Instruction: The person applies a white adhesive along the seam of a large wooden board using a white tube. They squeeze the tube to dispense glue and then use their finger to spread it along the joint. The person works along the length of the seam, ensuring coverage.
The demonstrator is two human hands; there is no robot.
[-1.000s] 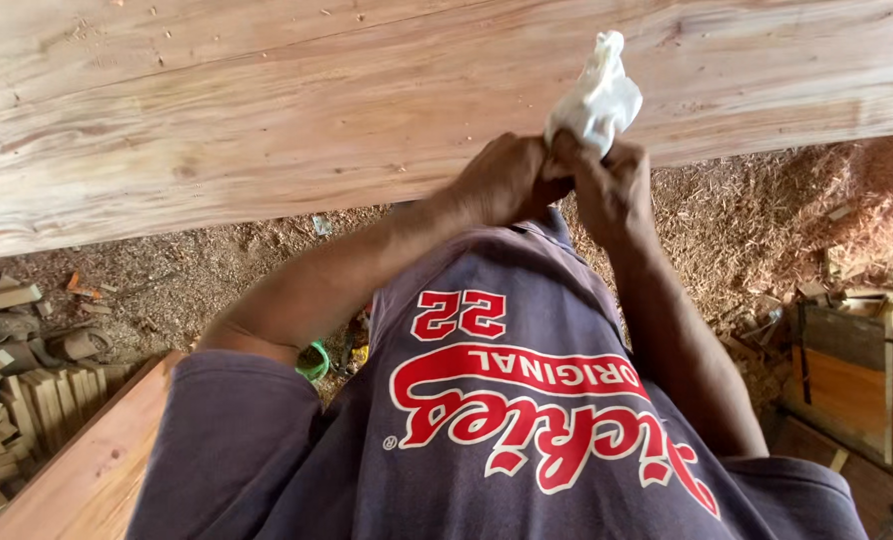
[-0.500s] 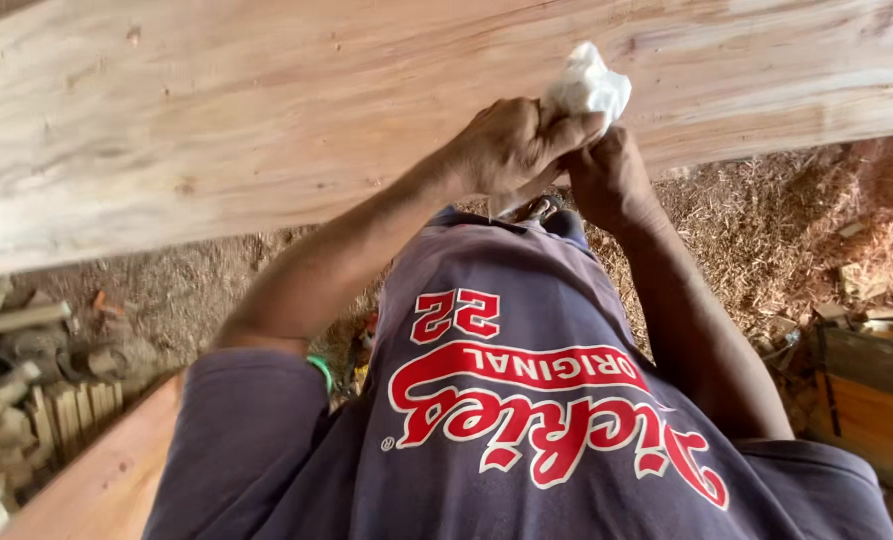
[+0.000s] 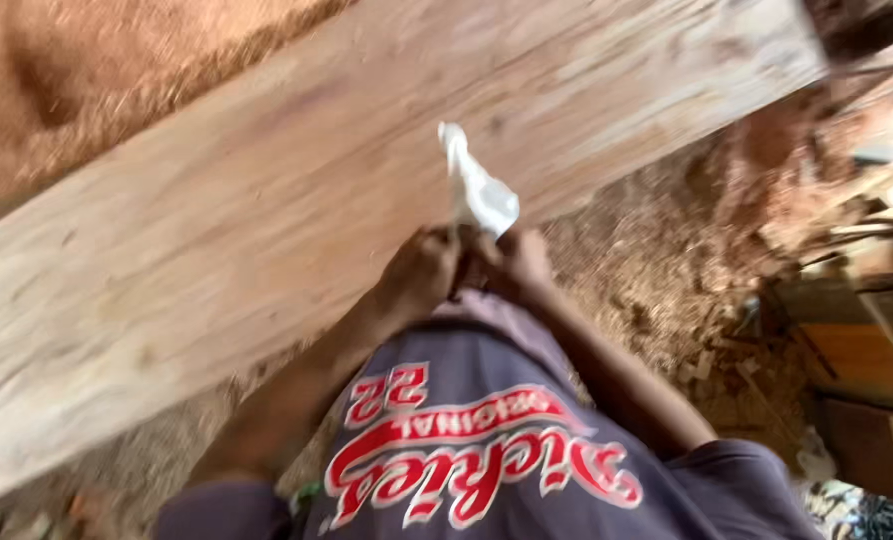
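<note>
1. Broad pale wooden beam (image 3: pixel 267 230) across the whole view, long axis running from 8 o'clock up to 2 o'clock, grain following that line.
2. Reddish sawdust ground (image 3: pixel 657 290) below the beam at 3 to 4 o'clock; more sawdust heaped at 11 o'clock.
3. Wood offcuts and boards (image 3: pixel 857 350) stacked at 4 o'clock, blurred.
4. Grey shirt with red print (image 3: pixel 477 460) filling 6 o'clock, blocking the ground beneath.
5. Left hand (image 3: pixel 422 275) and right hand (image 3: pixel 517 265) pressed together near centre, just below the beam's lower edge, both curled tight around the bottom of a white crumpled cloth (image 3: pixel 479 190).
6. Cloth standing out of the fists, long axis nearly upright, tip pointing toward 12 o'clock, slightly toward 11, lying against the beam's face.
7. Forearms reaching up from 7 and 5 o'clock, converging at the cloth.
</note>
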